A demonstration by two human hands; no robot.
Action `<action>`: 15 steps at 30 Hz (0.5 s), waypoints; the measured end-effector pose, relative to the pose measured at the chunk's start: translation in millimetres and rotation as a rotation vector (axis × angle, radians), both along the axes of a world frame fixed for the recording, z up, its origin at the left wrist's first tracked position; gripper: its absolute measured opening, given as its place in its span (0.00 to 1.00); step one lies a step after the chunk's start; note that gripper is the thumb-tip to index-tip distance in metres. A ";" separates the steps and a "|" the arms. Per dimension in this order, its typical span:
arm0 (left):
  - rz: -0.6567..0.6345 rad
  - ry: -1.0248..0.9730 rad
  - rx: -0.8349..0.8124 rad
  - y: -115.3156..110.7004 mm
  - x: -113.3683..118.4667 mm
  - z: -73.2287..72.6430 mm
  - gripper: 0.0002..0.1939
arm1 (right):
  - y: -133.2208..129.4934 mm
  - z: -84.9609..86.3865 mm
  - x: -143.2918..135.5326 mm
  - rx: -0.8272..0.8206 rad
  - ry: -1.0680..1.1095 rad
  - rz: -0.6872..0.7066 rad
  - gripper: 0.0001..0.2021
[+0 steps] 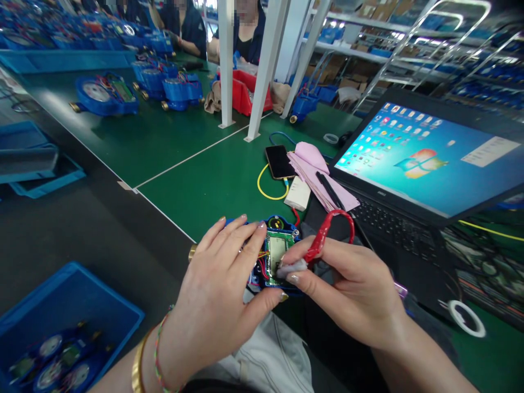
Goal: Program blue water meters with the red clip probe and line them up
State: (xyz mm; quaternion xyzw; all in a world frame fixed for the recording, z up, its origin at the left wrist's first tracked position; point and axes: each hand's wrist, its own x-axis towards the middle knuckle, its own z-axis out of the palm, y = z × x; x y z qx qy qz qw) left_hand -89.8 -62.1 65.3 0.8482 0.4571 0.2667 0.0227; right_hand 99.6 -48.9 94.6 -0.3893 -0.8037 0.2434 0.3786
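Observation:
My left hand (pixel 223 273) lies over a blue meter with its fingers across the top and its thumb at the near edge, gripping it. The open meter shows a green circuit board (pixel 270 273) with a grey display (pixel 277 249) and several thin coloured wires; my fingers hide its left part. A brass fitting (pixel 192 252) pokes out on the left. My right hand (pixel 347 284) pinches a grey-tipped probe (pixel 292 268) on a red-wrapped cable (pixel 325 234). The probe's tip is at the lower right of the board; whether it touches cannot be made out.
A laptop (pixel 434 158) stands at right, with pink papers (pixel 313 169), a phone (pixel 280 161) and a white box (pixel 298 193) beside it. More meters (pixel 104 95) sit farther back. A blue bin (pixel 73 284) holds several at lower left. White posts (pixel 226 65) rise ahead; people sit beyond.

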 end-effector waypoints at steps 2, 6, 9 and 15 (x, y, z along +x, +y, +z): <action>0.000 -0.004 0.003 0.0 -0.1 0.1 0.31 | -0.4 -0.1 -0.2 0.001 0.003 -0.004 0.06; -0.003 0.001 0.002 0.0 0.0 0.7 0.31 | -1.2 0.3 -1.1 -0.004 0.012 -0.010 0.06; -0.001 0.009 0.007 -0.4 0.3 0.5 0.31 | -1.5 0.7 -1.6 -0.014 0.016 -0.001 0.06; -0.018 0.024 0.041 -4.0 -0.9 -1.7 0.31 | -4.4 -0.6 -0.8 -0.027 0.012 0.025 0.05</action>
